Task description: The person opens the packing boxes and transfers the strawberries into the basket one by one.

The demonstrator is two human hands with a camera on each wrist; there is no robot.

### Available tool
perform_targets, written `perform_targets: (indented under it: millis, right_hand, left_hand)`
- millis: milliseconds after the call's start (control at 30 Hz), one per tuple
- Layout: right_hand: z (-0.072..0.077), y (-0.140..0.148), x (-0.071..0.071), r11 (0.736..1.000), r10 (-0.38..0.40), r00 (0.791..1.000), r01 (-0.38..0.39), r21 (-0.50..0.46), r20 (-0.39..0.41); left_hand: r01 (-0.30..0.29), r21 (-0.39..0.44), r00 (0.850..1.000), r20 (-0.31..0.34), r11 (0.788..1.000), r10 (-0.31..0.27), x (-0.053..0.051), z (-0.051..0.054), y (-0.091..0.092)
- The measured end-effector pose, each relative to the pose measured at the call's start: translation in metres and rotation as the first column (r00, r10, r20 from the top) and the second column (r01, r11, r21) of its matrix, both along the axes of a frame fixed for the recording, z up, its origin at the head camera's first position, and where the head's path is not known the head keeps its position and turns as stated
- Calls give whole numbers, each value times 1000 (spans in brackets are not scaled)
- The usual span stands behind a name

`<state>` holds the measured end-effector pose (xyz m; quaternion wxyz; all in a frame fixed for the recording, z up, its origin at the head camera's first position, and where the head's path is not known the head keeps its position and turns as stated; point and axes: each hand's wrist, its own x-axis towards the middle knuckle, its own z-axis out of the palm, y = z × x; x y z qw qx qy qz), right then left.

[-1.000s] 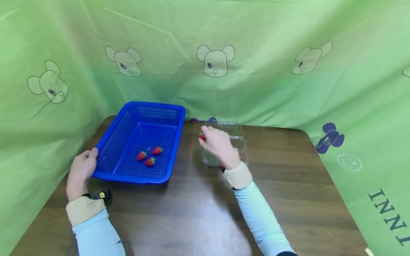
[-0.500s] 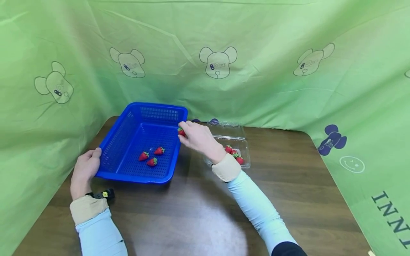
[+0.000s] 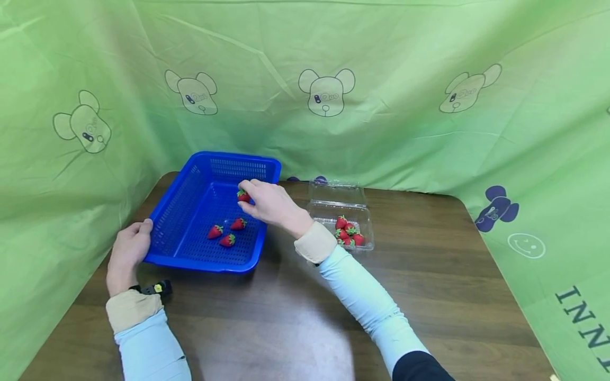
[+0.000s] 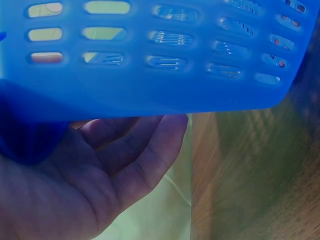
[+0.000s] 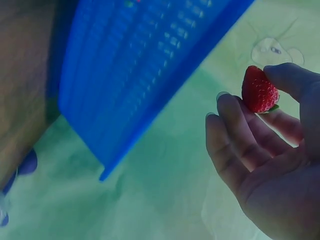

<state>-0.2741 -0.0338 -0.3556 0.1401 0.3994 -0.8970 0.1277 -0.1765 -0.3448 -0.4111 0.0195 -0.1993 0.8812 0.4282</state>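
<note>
My left hand [image 3: 129,248] grips the left rim of a blue plastic basket [image 3: 200,265], thumb on top. In the left wrist view, its curled fingers [image 4: 155,150] lie under the perforated basket wall [image 4: 150,92]. The basket looks tilted. Three strawberries [image 3: 227,241] lie on its floor. Over the basket's right side, my right hand [image 3: 276,205] pinches a strawberry [image 3: 243,196]. The right wrist view has this strawberry [image 5: 259,91] between thumb and fingers, its green leaves pointing down, apart from the basket.
Right of the basket, a clear plastic box [image 3: 336,197] stands with its lid folded back, several strawberries [image 3: 350,230] inside. The brown wooden table [image 3: 429,275] lies beneath. A green curtain [image 3: 381,137] with printed bear heads closes off the back and sides.
My right hand has moved left from above the clear box to over the basket, carrying the strawberry. The strawberries in the box have come into sight. My left hand keeps its grip.
</note>
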Motion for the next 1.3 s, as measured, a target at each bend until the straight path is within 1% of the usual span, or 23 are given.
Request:
perform_targets:
  millis: [100,200,367,567,700,800,867,1033,1167,1300]
  right_hand:
    - [-4,-9,0,999,32,999,-32,8,27]
    - [-10,-16,-1,999,43,998,-45,29,43]
    - [-18,-28,-2,997,44,996,-50,65,82]
    - [-27,-42,-2,995,32,992,-43,91,122]
    - [-32,-48,-2,994,29,988,-44,96,151]
    - [-36,-53,-3,991,32,982,-55,120,186]
    - [-38,-55,-2,986,17,979,-50,159,204]
    - [-43,-62,-2,961,-20,966,-52,270,256]
    - [-46,-67,-2,949,-15,949,-85,303,315]
    - [-49,-68,-1,938,-40,933,-88,335,358]
  left_hand:
    - [3,7,1000,-1,1000,-3,0,0,0]
    - [4,3,1000,-10,1000,-4,0,-1,0]
    - [-1,6,1000,-30,1000,1,1,0,0]
    - [-1,14,999,-33,1000,2,2,-1,0]
    - [-13,23,999,-31,1000,14,1,-1,1]
    - [-20,25,999,-28,999,21,0,1,2]
    - [-15,29,999,-29,999,16,0,1,3]
    - [-1,31,1000,-23,1000,2,0,1,1]
    - [-7,20,1000,-12,1000,7,2,1,-2]
    - [-2,20,1000,-9,1000,3,1,-1,-1]
